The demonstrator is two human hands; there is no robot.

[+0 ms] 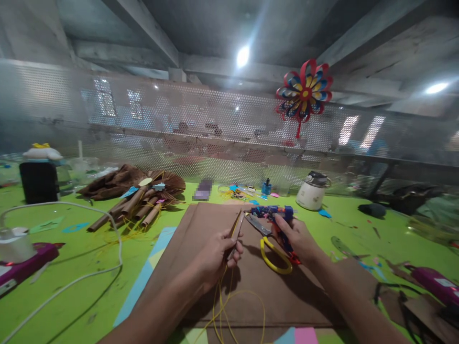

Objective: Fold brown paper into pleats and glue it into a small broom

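My left hand (225, 251) is closed around a narrow folded piece of brown paper (237, 229), held upright above the brown paper sheets (201, 239). Yellow string (222, 306) trails down from below that hand in loose loops. In my right hand (296, 234) is a dark blue glue gun (268, 211), its nozzle pointing left at the top of the folded paper. Whether nozzle and paper touch, I cannot tell. Below the glue gun are scissors with yellow handles (274, 258), partly hidden by my right hand.
Rolled brown paper pieces (143, 205) with paper cutouts lie at back left. A white flask (311, 191) stands at back right. A white cable (120, 243) loops from a purple power strip (28, 265) at left; another power strip (435, 282) is at right. A perforated metal screen (222, 119) rises behind.
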